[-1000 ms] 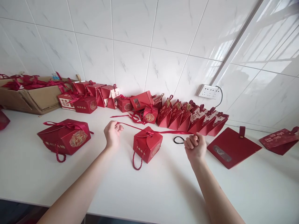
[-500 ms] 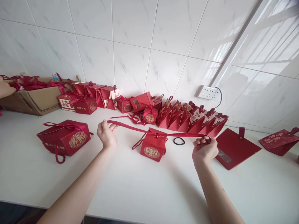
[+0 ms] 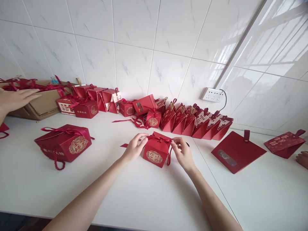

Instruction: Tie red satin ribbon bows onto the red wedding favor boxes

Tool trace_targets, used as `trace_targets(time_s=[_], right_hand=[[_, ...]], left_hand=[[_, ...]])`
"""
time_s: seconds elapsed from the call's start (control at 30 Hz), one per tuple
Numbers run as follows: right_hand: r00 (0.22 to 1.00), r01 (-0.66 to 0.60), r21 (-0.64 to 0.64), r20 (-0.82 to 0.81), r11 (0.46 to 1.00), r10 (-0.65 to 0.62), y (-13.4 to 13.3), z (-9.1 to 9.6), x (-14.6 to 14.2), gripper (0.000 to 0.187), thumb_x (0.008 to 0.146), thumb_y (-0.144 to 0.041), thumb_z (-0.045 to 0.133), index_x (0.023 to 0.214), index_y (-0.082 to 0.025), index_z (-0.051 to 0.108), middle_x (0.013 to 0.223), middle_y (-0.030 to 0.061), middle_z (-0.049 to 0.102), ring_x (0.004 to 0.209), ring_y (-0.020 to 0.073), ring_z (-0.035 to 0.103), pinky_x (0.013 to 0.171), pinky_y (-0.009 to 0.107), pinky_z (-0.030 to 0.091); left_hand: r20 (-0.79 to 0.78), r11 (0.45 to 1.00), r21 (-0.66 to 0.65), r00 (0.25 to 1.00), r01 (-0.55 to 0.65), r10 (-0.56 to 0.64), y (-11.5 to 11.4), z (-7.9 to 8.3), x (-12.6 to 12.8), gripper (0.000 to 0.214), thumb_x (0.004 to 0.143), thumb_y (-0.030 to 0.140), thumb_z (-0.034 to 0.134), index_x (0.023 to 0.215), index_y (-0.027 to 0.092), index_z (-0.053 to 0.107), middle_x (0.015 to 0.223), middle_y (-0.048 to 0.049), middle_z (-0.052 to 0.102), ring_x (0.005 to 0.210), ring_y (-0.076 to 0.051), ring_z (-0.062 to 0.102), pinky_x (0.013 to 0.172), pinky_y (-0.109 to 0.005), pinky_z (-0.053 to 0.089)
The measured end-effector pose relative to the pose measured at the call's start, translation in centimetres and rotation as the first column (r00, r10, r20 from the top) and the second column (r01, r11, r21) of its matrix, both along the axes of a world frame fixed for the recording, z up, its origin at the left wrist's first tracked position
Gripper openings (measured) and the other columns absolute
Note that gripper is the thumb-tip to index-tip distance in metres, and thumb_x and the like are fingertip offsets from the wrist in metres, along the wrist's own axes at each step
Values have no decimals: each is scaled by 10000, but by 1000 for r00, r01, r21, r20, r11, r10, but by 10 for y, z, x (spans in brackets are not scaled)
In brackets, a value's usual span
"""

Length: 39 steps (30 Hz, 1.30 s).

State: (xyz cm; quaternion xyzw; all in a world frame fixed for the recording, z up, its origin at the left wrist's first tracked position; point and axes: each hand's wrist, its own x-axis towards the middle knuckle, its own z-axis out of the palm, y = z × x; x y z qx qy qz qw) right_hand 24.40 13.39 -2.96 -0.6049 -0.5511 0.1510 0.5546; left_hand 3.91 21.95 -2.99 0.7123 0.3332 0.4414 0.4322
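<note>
A small red gift box (image 3: 155, 152) with a gold emblem and a rope handle stands on the white counter (image 3: 144, 192), with a red ribbon (image 3: 159, 139) threaded across its top. My left hand (image 3: 133, 149) pinches the ribbon at the box's left top edge. On the right side of the box top my right hand (image 3: 182, 151) pinches the ribbon too. A short ribbon end pokes out left of my left hand.
A larger red box (image 3: 64, 143) sits at left. Several red boxes and folded bags (image 3: 197, 123) line the tiled wall. A cardboard carton (image 3: 40, 102) of ribbons stands far left under another person's hand (image 3: 16, 99). Flat red boxes (image 3: 237, 151) lie right, near another hand (image 3: 302, 158).
Both my hands have come in from holding the ribbon stretched wide to pinching it close at the box top. Another person's hand has reached onto the carton at left.
</note>
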Motion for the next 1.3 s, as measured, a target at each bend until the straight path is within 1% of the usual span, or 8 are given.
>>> trace_targets(time_s=[0.13,0.27,0.4,0.63,0.73,0.87,1.13,1.3], right_hand=[[981,-74,-76,-185,994,59,3,-4,-1,373,745,-554,650,837,-216,519,759,2,592,703,155,524,688,302,423],[935,-193,-120,-324,974,145,5,-1,3,434,701,-593,673,623,-192,525,625,-19,509,621,127,464,629,274,403],[870,-320,-152,-438,935,227,3,4,7,455,683,-574,694,570,-181,495,616,-22,500,611,114,467,645,265,438],[721,-505,-155,-617,849,316,0,3,13,340,727,-474,713,646,-165,598,734,25,601,728,144,559,736,285,481],[664,-546,-134,-671,827,330,1,3,16,310,725,-444,730,665,-163,614,734,23,614,730,147,581,762,296,485],[636,-579,-113,-682,807,361,1,2,19,305,734,-432,730,649,-171,596,751,20,629,743,147,594,799,308,479],[605,-617,-108,-699,779,382,4,-2,23,328,707,-427,753,625,-184,549,738,10,634,762,161,609,839,341,476],[604,-629,-130,-702,766,377,5,-7,21,332,721,-440,741,640,-178,554,746,15,621,727,149,597,737,291,486]], left_hand=[[100,977,-202,994,71,-51,-3,5,2,299,740,484,603,701,188,591,636,7,550,604,-143,504,566,-248,396],[181,942,-312,981,127,-72,-2,12,-1,348,656,460,675,553,180,497,504,51,401,456,-80,321,450,-231,250],[241,906,-383,967,177,-87,1,12,-1,372,620,476,684,543,176,478,527,28,480,485,-90,409,483,-226,318],[304,849,-488,951,204,-54,8,4,-1,342,636,432,695,538,170,497,494,27,485,440,-87,414,434,-224,295],[339,827,-509,938,240,-64,8,3,-1,301,614,404,720,576,162,544,558,3,561,506,-107,504,483,-226,363],[366,795,-533,926,289,-92,7,4,-2,280,599,382,739,600,164,563,653,-34,640,592,-146,588,537,-244,415],[355,773,-538,922,337,-154,13,4,-6,331,580,382,760,540,169,511,618,-32,622,566,-153,595,534,-252,413],[320,770,-544,931,333,-177,12,-1,-4,347,584,419,755,555,164,521,575,-7,556,513,-125,522,473,-235,354]])
